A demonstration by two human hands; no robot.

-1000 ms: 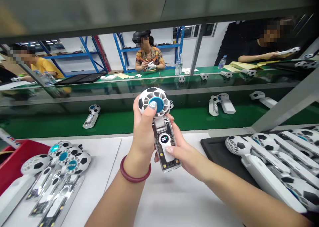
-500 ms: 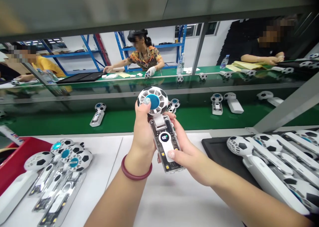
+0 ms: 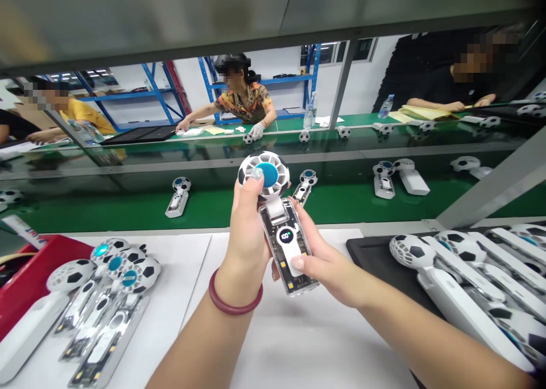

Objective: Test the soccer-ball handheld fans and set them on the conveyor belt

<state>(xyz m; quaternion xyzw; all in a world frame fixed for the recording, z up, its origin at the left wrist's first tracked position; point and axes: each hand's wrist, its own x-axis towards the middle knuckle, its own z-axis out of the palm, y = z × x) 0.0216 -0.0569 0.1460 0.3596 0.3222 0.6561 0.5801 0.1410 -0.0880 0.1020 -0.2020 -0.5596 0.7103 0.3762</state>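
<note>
A handheld fan with a football-patterned head and a clear body is held up over the white work surface, its small display lit with "100". My left hand is closed round the fan's head and neck, the thumb on the blue centre disc. Lower down, my right hand grips the clear body from the right, thumb on the white control strip. The fingers behind the fan are mostly hidden.
Several fans lie at the left beside a red bin. A black tray holds several more at the right. Beyond is a green conveyor with spaced fans. Across it, people work at a bench.
The fans on the green conveyor have shifted right. Both my hands and the held fan have moved very slightly right in view. Across the conveyor, a person's gloved hand has moved slightly.
</note>
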